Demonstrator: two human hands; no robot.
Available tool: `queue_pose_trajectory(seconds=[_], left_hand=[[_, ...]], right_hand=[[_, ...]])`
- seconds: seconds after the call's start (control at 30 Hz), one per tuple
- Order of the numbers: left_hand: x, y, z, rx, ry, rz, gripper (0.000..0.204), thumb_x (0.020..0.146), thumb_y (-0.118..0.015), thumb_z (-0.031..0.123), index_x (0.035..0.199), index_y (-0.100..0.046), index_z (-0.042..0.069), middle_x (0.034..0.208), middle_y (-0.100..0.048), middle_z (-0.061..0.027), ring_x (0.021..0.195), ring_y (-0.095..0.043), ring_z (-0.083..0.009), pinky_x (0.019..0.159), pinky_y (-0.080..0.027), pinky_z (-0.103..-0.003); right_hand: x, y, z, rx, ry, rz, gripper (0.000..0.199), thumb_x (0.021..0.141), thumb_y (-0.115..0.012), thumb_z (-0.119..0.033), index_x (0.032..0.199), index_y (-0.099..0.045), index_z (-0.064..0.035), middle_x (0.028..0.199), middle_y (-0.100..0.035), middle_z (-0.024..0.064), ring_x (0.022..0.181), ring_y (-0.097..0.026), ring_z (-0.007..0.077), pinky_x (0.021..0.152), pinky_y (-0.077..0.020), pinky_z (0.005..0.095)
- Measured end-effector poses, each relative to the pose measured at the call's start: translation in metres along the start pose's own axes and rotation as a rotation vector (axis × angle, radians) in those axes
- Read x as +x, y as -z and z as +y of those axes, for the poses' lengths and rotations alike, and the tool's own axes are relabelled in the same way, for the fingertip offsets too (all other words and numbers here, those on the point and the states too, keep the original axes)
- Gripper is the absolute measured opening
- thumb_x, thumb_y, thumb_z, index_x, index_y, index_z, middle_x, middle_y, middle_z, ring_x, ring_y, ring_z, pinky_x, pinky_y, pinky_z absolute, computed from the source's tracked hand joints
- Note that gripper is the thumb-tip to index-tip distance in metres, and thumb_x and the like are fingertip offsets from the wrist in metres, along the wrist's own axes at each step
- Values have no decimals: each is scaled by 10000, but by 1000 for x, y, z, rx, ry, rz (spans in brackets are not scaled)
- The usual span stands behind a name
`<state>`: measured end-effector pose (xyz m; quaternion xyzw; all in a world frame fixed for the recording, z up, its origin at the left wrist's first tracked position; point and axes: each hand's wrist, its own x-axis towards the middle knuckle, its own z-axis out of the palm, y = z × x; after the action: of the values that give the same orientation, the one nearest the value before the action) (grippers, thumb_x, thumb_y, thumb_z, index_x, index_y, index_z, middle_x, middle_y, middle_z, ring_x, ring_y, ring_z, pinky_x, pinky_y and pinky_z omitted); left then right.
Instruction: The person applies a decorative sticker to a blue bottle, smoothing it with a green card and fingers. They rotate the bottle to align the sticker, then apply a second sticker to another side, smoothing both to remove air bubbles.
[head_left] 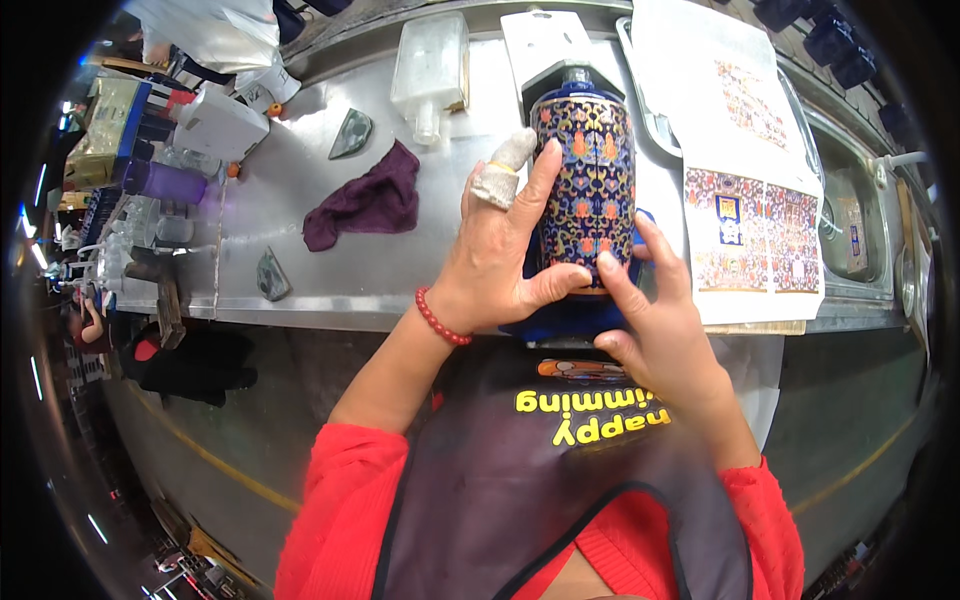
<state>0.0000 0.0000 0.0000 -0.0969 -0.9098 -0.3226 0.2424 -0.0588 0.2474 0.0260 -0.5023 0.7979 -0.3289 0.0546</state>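
A dark blue bottle with a multicoloured floral pattern lies in front of me, its neck pointing away. My left hand rests along its left side, fingers stretched out and the thumb across the near end. Pale fabric sleeves cover one finger of that hand. At the near right side of the bottle, my right hand has its fingers apart, with the index fingertip touching the patterned surface. The bottle's underside and some fingertips are hidden. Beneath the near end shows a blue surface.
Printed decal sheets lie on white paper to the right, before a metal sink. On the steel table are a purple cloth, a clear glass bottle and two dark flat scrapers. Jars and boxes crowd the left.
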Motion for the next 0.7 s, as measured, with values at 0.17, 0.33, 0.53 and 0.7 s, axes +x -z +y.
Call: queue_pose_trajectory(seconds=[0.17,0.33,0.53,0.7], left_hand=[[2,0,-1,10,-25,0,1062,880,-598,734,1607,-302,18,1554,-344,-333,1397,-363,-477,1197,-200,-539],[-8,4,9,54,-63,82,991,912,-481,785,1529,-461,10,1467,-534,-215,1354,-402,-422,1207,-161,-582],[-2,8,9,233,-183,27,816,942,-453,753,1408,-634,107,1419,-599,-133,1329,-444,-327,1225,-140,-564],[4,11,10,236,-139,43,822,944,-457,745,1402,-635,87,1400,-614,-118,1304,-464,-315,1226,-140,-559]], right_hand=[[4,5,-5,-46,22,35,824,683,-890,-182,1451,-594,-209,1564,-326,294,1259,-508,456,1043,-448,511],[5,8,-6,-61,19,28,822,678,-890,-179,1446,-598,-208,1560,-333,289,1286,-485,458,1059,-429,519],[7,7,-6,-23,15,41,790,696,-888,-209,1435,-608,-212,1563,-332,287,1294,-483,456,1065,-424,528],[10,21,-5,27,-5,20,773,811,-824,-303,1500,-519,-132,1551,-337,294,1277,-484,465,1069,-422,525]])
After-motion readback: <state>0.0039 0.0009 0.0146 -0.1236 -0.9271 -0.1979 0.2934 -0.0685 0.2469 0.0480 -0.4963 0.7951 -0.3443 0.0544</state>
